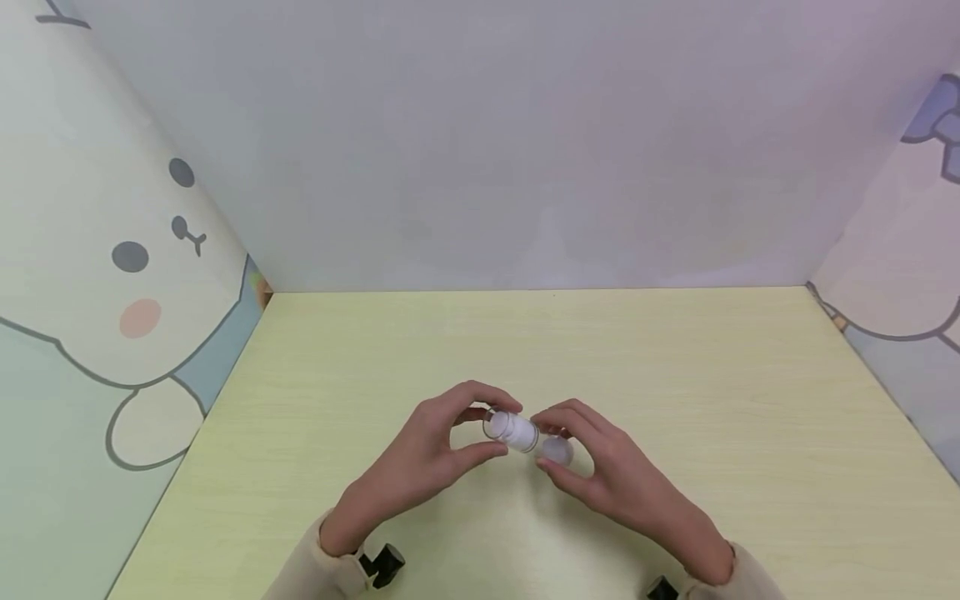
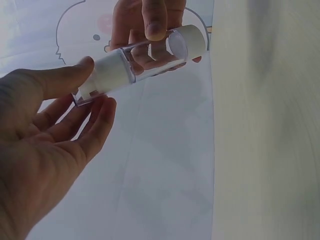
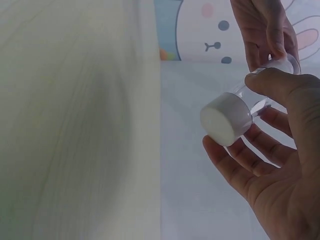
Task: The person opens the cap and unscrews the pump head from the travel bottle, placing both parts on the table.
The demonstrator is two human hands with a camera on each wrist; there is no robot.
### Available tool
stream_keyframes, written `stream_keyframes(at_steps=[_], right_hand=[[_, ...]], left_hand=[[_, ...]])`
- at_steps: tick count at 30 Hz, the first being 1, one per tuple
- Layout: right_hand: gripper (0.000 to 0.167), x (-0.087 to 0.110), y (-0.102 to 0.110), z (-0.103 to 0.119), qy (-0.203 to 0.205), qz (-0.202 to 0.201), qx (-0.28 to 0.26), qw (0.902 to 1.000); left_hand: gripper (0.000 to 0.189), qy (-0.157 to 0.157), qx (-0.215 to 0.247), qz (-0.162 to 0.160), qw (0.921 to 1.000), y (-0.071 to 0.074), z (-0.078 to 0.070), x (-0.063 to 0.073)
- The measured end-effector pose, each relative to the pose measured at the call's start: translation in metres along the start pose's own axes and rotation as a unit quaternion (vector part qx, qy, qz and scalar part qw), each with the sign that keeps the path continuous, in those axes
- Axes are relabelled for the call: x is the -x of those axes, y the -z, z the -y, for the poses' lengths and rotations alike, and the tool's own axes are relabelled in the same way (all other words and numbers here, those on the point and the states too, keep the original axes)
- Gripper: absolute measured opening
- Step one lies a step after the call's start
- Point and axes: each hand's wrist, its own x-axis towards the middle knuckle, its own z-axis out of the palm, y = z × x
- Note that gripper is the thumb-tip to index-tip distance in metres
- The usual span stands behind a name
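Note:
Between the two hands, a small clear bottle [image 1: 517,431] is held tilted above the table. White parts mark both ends: a white collar [image 2: 111,73] under a clear cover on the left, and a round white end piece [image 3: 226,119] on the right. My left hand [image 1: 438,437] pinches the collar end with thumb and fingers. My right hand [image 1: 603,458] grips the transparent body near the other end, its thumb lying along the side in the right wrist view. The see-through middle shows fingers behind it in the left wrist view.
A pale wood-grain table [image 1: 337,358] lies beneath the hands. A plain light panel [image 1: 525,150] rises along its back edge. Panels with cartoon animals [image 1: 135,292] stand at the left and right sides. Black wrist-worn devices [image 1: 387,567] show near the sleeves.

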Motion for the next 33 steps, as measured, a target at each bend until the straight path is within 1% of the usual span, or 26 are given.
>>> stream_keyframes(at_steps=[1, 4, 15, 22, 28, 33], right_hand=[[0.045, 0.000, 0.000, 0.000, 0.001, 0.000, -0.001, 1.0000], [0.044, 0.000, -0.001, 0.000, 0.002, 0.001, -0.005, 1.0000], [0.042, -0.001, -0.005, -0.003, -0.010, 0.008, -0.020, 0.9997], [0.042, -0.001, -0.007, -0.004, -0.014, 0.012, -0.021, 0.9996], [0.043, 0.000, -0.009, -0.006, -0.015, 0.013, -0.029, 0.9994], [0.043, 0.000, -0.009, -0.007, -0.021, 0.017, -0.025, 0.9993]], left_hand=[[0.044, 0.005, 0.008, -0.001, 1.0000, 0.000, 0.000, 0.000], [0.043, 0.005, 0.017, -0.003, 0.9998, 0.000, 0.000, 0.000], [0.042, -0.029, 0.009, -0.030, 0.9991, 0.003, 0.005, 0.002], [0.043, -0.038, 0.008, -0.036, 0.9986, 0.006, 0.006, 0.000], [0.045, -0.037, 0.025, -0.051, 0.9977, 0.010, 0.007, 0.000], [0.043, -0.042, 0.044, -0.065, 0.9960, 0.015, 0.009, 0.000]])
